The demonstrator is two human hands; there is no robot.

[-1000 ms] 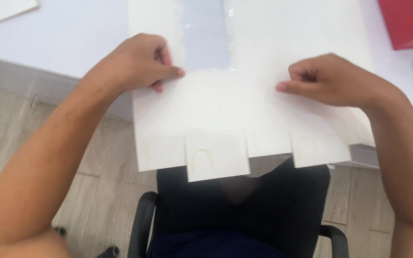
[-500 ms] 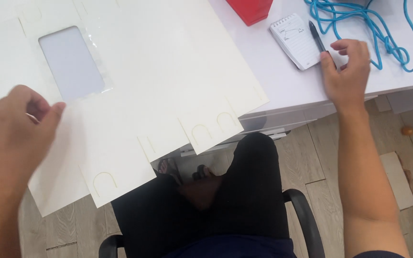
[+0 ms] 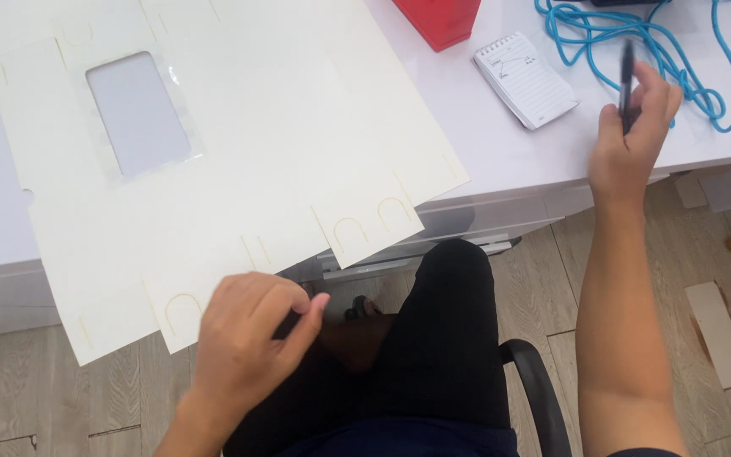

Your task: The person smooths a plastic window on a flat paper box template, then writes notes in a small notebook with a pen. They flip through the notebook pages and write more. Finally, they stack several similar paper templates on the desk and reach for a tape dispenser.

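— Cardboard first: where does the flat box blank (image 3: 239, 144) lie?

— Spread across the white desk (image 3: 518, 152), unfolded, cream-coloured, with a clear rectangular window (image 3: 137, 114) cut in its upper left part. Its near edge, with the slotted tabs (image 3: 365, 224), hangs out over the desk's edge, above the person's lap.

— And the left hand (image 3: 251, 338)?

— It sits at that overhanging edge, fingers curled in, thumb and forefinger pressed together in a narrow pinch. It overlaps the lower corner of the blank near one of the tabs, but whether the card is actually between the fingers I cannot tell from this angle.

— The right hand (image 3: 632, 135)?

— Raised over the right end of the desk, well apart from the blank. It grips a dark pen (image 3: 626, 85) upright between thumb and fingers; the pen is blurred.

— What is around that hand?

— A small spiral notepad (image 3: 526, 80) with lined pages lies just to its left, tilted. Behind the hand a blue cable (image 3: 636, 34) is looped loosely on the desk. A red box (image 3: 442, 19) stands at the top edge of the view, between the notepad and the blank.

— Below the desk?

— Black trousers (image 3: 450, 338) on the person's legs, the arm of a black office chair (image 3: 539, 385), and a wood-plank floor (image 3: 721, 279) with a piece of cardboard scrap (image 3: 718, 330) lying on it at the right.
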